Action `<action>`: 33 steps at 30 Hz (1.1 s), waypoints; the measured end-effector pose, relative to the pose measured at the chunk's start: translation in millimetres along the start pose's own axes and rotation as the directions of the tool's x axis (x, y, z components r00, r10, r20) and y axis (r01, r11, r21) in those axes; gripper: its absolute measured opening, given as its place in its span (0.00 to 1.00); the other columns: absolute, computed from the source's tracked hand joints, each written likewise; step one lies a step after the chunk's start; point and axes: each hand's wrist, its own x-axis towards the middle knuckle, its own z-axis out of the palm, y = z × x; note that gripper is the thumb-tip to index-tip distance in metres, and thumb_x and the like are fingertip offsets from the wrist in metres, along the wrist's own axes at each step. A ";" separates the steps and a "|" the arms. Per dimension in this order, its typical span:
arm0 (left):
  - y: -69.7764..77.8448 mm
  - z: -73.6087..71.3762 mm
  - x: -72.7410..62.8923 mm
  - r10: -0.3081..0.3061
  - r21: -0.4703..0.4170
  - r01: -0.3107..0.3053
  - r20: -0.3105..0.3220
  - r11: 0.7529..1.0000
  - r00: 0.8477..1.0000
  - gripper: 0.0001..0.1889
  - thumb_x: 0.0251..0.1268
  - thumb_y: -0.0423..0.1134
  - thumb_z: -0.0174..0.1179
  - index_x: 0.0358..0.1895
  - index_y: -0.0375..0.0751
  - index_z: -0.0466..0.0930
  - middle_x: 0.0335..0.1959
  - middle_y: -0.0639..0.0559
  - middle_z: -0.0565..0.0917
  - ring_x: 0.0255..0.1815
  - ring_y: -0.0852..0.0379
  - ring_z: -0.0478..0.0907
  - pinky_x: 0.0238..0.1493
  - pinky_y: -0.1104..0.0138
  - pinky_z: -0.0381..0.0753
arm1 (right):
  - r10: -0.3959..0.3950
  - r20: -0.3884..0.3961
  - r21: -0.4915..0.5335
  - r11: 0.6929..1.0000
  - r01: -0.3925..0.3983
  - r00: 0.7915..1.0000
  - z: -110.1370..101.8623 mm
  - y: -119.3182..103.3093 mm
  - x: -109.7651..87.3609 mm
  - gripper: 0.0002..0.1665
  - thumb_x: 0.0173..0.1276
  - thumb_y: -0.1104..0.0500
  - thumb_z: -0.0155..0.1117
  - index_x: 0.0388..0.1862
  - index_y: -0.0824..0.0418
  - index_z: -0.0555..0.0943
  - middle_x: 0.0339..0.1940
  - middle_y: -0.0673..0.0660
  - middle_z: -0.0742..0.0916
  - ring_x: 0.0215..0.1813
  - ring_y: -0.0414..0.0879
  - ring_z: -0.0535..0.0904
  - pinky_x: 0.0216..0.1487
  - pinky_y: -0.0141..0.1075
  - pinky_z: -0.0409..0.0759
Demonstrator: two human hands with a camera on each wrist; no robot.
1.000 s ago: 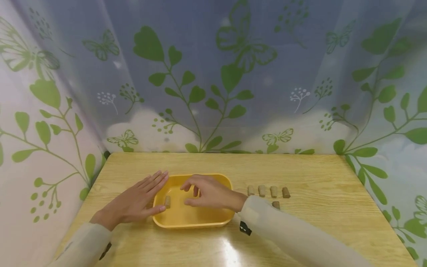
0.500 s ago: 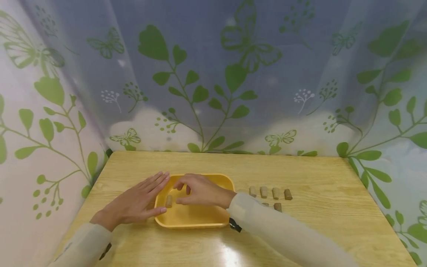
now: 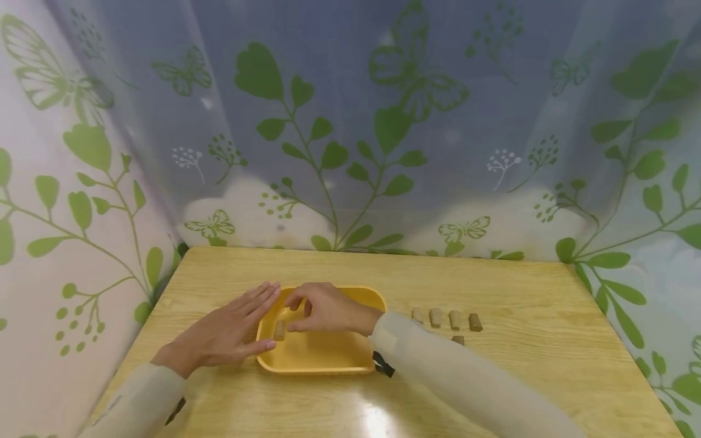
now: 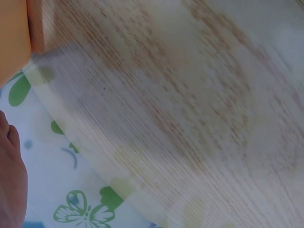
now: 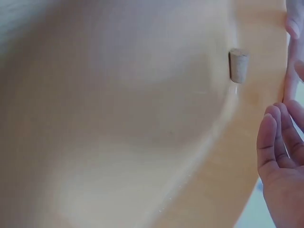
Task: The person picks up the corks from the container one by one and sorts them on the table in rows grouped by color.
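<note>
A small tapered cork (image 3: 280, 330) stands in the left end of a yellow plastic tray (image 3: 323, 370). My left hand (image 3: 224, 331) rests at the tray's left rim, fingers straight and thumb spread toward the near corner. Over the tray, my right hand (image 3: 334, 309) has its fingers and thumb bent with a gap between them, holding nothing. Its thumb tip is close to the right side of the cork. In the right wrist view the same cork (image 5: 239, 65) sits by the tray wall, apart from the visible fingers.
Several more corks (image 3: 455, 320) stand on the wooden table (image 3: 520, 365) to the right of the tray; the right sleeve (image 3: 438, 359) partly covers that area. A curtain (image 3: 339, 121) printed with leaves and butterflies hangs behind the table and at both sides.
My right hand has moved left inside the tray, closer to the cork. The left hand keeps its place at the rim. The head view has shifted slightly.
</note>
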 end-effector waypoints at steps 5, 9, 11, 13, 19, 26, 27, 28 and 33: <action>0.9 -0.9 -0.2 -0.007 -0.006 0.007 0.013 1.000 1.000 0.50 0.82 0.69 0.53 0.91 0.42 0.46 0.93 0.47 0.47 0.92 0.43 0.50 0.87 0.44 0.60 | -0.004 0.029 0.009 1.000 0.004 1.000 -5.8 0.4 6.0 0.24 0.73 0.49 0.79 0.60 0.61 0.88 0.55 0.55 0.92 0.45 0.41 0.87 0.47 0.25 0.83; 1.0 -0.3 0.1 -0.009 -0.012 0.009 0.016 1.000 1.000 0.50 0.82 0.69 0.53 0.91 0.42 0.46 0.93 0.47 0.47 0.92 0.43 0.49 0.87 0.44 0.60 | -0.009 0.042 -0.010 1.000 0.009 0.999 -7.7 2.2 10.9 0.22 0.73 0.49 0.79 0.58 0.60 0.89 0.53 0.53 0.92 0.41 0.36 0.85 0.45 0.26 0.83; 1.5 -0.3 0.2 -0.011 -0.020 0.012 0.018 1.000 1.000 0.50 0.82 0.69 0.53 0.91 0.42 0.47 0.93 0.47 0.47 0.92 0.43 0.49 0.87 0.43 0.61 | -0.008 0.048 -0.018 1.000 0.009 0.999 -7.6 3.5 13.2 0.22 0.73 0.49 0.79 0.58 0.60 0.90 0.52 0.53 0.93 0.41 0.35 0.84 0.46 0.26 0.82; 1.8 -0.1 0.3 -0.013 -0.028 0.014 0.020 1.000 1.000 0.50 0.82 0.69 0.53 0.91 0.42 0.47 0.93 0.47 0.47 0.92 0.42 0.49 0.86 0.43 0.61 | 0.006 0.062 -0.018 1.000 -0.005 0.998 -6.4 5.3 15.4 0.22 0.73 0.48 0.79 0.58 0.60 0.90 0.52 0.53 0.93 0.42 0.34 0.84 0.46 0.25 0.82; 0.2 1.2 0.3 -0.007 -0.026 0.008 0.020 1.000 1.000 0.50 0.82 0.69 0.53 0.91 0.41 0.46 0.93 0.46 0.46 0.92 0.43 0.49 0.87 0.45 0.59 | 0.027 0.107 -0.016 1.000 -0.025 0.994 -3.5 5.6 23.3 0.23 0.72 0.49 0.80 0.59 0.62 0.90 0.52 0.54 0.94 0.44 0.35 0.87 0.48 0.25 0.84; -0.8 0.1 -0.7 0.004 -0.014 -0.003 0.015 1.000 1.000 0.51 0.82 0.68 0.54 0.91 0.39 0.46 0.93 0.46 0.46 0.92 0.43 0.49 0.88 0.46 0.58 | 0.034 0.146 -0.119 0.993 -0.017 0.989 -1.4 -1.4 31.4 0.24 0.70 0.47 0.81 0.57 0.61 0.92 0.50 0.51 0.95 0.48 0.37 0.90 0.50 0.24 0.85; -0.8 -0.3 -0.7 0.004 -0.013 -0.004 0.015 1.000 1.000 0.51 0.82 0.68 0.54 0.91 0.39 0.46 0.93 0.46 0.46 0.92 0.43 0.49 0.88 0.46 0.58 | 0.037 0.153 -0.130 0.991 -0.017 0.988 -0.8 -2.6 31.8 0.24 0.71 0.46 0.81 0.57 0.61 0.92 0.50 0.51 0.95 0.49 0.38 0.90 0.51 0.25 0.85; -0.7 -0.7 -0.7 0.005 -0.012 -0.004 0.014 1.000 1.000 0.51 0.82 0.68 0.54 0.91 0.39 0.46 0.93 0.46 0.46 0.92 0.44 0.49 0.88 0.46 0.58 | 0.038 0.159 -0.143 0.990 -0.016 0.987 0.1 -3.6 32.0 0.24 0.71 0.45 0.81 0.56 0.61 0.93 0.51 0.51 0.95 0.49 0.38 0.91 0.52 0.26 0.86; 0.5 -3.3 -0.6 0.001 -0.010 0.000 0.018 1.000 1.000 0.51 0.82 0.68 0.54 0.91 0.40 0.45 0.93 0.46 0.46 0.92 0.44 0.49 0.88 0.47 0.58 | 0.078 0.177 -0.191 0.981 -0.044 0.981 4.5 -5.8 32.2 0.27 0.72 0.42 0.79 0.58 0.59 0.92 0.54 0.51 0.95 0.55 0.42 0.91 0.60 0.31 0.87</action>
